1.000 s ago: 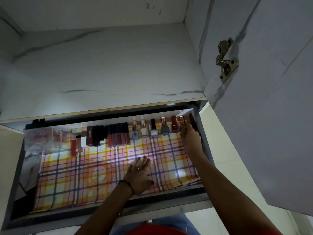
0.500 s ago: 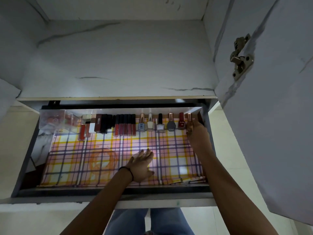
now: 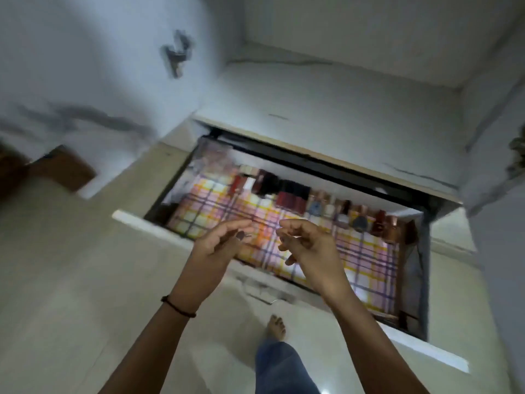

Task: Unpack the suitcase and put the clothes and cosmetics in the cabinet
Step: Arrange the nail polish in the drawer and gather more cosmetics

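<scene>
The cabinet's pulled-out drawer point(image 3: 423, 268) lies below me, lined with a plaid sheet point(image 3: 366, 251). A row of cosmetics point(image 3: 292, 194) stands along its back edge: lip glosses on the left, nail polish bottles point(image 3: 359, 220) toward the right. My left hand point(image 3: 218, 245) and my right hand point(image 3: 312, 248) hover side by side above the drawer's front. Both have loosely curled fingers and hold nothing. The view is blurred by motion.
An open cabinet door point(image 3: 85, 66) with a hinge point(image 3: 177, 52) stands at the left, and a second door point(image 3: 500, 194) at the right. A brown object point(image 3: 62, 169) lies on the tiled floor at left. My leg and bare foot point(image 3: 275, 325) are below.
Both hands have lifted out of the drawer; the right one let go of the nail polish at the row's right end. The view has swung to the left and tilted.
</scene>
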